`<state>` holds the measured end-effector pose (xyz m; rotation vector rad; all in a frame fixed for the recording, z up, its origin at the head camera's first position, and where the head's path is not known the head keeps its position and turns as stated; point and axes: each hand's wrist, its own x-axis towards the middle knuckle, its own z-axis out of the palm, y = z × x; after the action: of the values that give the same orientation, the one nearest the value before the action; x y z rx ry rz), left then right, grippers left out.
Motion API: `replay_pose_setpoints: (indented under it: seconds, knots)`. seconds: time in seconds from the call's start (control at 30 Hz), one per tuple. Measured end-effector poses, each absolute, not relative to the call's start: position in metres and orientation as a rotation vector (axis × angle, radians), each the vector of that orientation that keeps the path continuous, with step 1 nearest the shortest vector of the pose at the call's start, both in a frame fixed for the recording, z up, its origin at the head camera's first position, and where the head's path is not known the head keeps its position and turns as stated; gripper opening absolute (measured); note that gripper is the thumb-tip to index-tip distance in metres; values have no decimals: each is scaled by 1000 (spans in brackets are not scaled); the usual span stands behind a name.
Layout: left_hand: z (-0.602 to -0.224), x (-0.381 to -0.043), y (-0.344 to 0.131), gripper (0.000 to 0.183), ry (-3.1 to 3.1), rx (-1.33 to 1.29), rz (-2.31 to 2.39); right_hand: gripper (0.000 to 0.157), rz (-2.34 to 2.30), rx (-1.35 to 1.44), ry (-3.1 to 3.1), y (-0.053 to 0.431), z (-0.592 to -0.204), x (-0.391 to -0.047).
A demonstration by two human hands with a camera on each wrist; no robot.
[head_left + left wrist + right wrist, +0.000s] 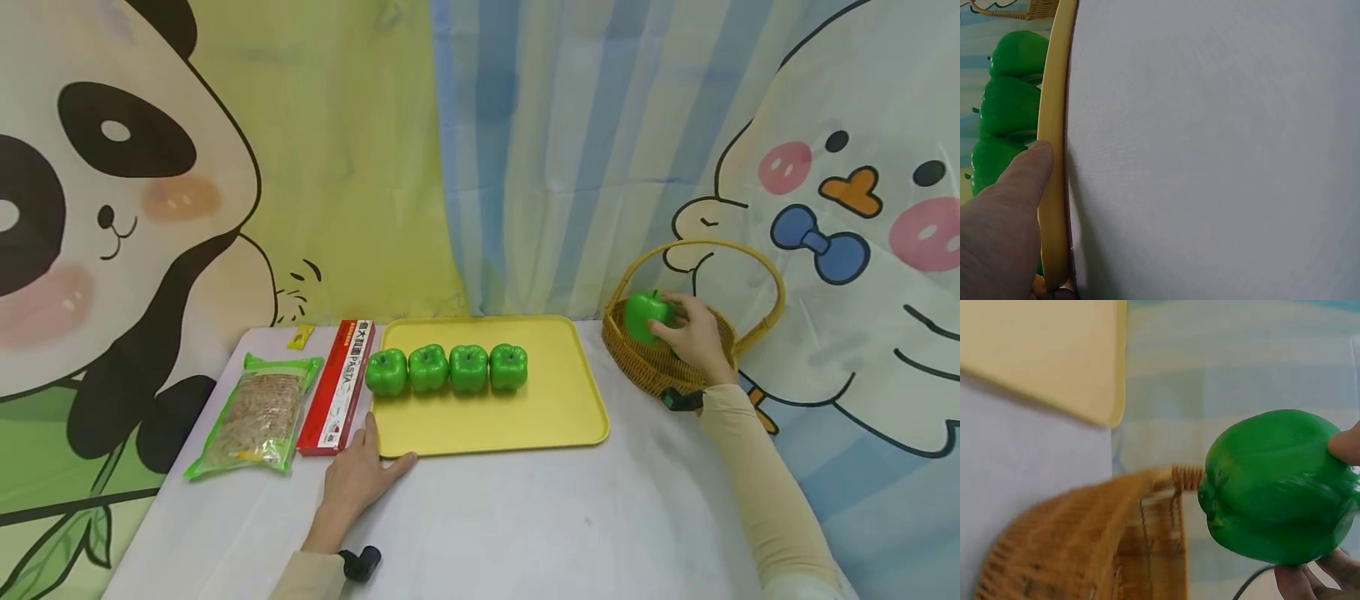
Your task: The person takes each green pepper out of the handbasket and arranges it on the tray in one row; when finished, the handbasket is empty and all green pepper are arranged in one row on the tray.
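My right hand (693, 337) holds a glossy green bell pepper (647, 317) within the opening of the wicker basket (637, 367). In the right wrist view, the thumb is on one side of the pepper (1279, 487) and fingertips are on the opposite side. My left hand (360, 471) lies at the near left corner of the yellow tray (487, 425), thumb and fingers spread along its edges. The left wrist view has the thumb on the tray rim (1054, 112). Several green bell peppers (468, 369) stand in a row on the tray's left half.
Left of the tray lies a red and white pasta box (337, 387). Beyond it is a clear bag with green edges (258, 412), holding a brownish food. A small yellow packet (301, 337) sits near the back edge. The basket's tall handle (705, 242) arches over its opening.
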<state>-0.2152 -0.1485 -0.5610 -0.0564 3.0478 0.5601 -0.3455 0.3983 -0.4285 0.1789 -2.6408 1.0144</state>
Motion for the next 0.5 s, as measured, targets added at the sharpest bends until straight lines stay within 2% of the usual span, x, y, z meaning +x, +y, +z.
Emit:
replay_pose_setpoints:
  seconds: [0.5]
  knots:
    - [-559, -218, -147, 116, 3054, -70, 534, 51, 1145, 389, -2678, 347, -445, -346]
